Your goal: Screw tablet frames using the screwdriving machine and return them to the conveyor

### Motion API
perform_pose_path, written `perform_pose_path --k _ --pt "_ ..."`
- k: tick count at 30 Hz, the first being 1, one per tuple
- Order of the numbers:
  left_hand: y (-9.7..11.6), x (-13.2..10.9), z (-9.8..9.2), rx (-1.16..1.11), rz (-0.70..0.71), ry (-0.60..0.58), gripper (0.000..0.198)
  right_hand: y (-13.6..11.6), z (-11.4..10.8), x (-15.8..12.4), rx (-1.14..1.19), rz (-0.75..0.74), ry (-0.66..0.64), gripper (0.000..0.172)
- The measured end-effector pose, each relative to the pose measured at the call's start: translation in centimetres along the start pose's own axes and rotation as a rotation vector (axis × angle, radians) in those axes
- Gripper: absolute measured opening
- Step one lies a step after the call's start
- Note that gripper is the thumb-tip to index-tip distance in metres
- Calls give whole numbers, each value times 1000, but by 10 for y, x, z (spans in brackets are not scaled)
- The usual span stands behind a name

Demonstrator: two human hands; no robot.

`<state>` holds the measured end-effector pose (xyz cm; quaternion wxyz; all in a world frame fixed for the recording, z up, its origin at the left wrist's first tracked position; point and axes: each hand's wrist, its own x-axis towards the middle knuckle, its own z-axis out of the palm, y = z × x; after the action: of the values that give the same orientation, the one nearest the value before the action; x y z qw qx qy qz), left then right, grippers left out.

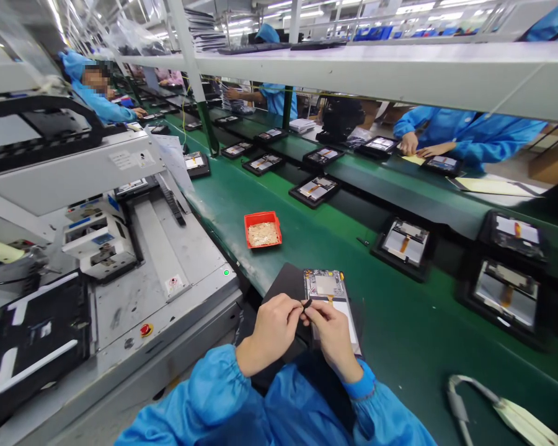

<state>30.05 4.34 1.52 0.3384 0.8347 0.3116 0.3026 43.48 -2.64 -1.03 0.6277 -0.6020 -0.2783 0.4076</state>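
Observation:
My left hand and my right hand meet in front of me, both pinching with thumb and forefinger. Between their fingertips is a small black piece, too small to name more exactly. Just behind and under my right hand lies an opened tablet, its circuit board and an orange ribbon cable exposed. My fingers cover part of it. A dark flat sheet or pad sticks out from the tablet's left side.
A red tray of small pale pieces stands ahead on the green bench. Opened tablets in black holders line the conveyor. At left is a grey machine with a red button. Co-workers in blue sit across and far left.

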Motion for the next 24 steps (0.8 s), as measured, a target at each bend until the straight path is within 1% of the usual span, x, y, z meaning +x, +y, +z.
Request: perform_pose_path --k 3,7,12,16,20,24 --pt "3 0 -1 11 -27 -1 17 -1 0 -7 -179 -125 49 19" --pt "7 0 -2 7 -40 -8 18 -1 -1 -13 -243 -199 54 18" --pt "9 0 -3 -30 -50 -23 17 -2 -1 -14 -249 -213 51 18" --pt "10 1 -3 -14 -30 -37 18 -3 -2 -15 -245 -208 50 18" --pt "10 2 0 42 -9 -52 18 -3 -4 -15 -245 -189 38 19" --pt "10 2 7 95 -1 -20 16 -5 -5 -15 -244 -179 58 19"
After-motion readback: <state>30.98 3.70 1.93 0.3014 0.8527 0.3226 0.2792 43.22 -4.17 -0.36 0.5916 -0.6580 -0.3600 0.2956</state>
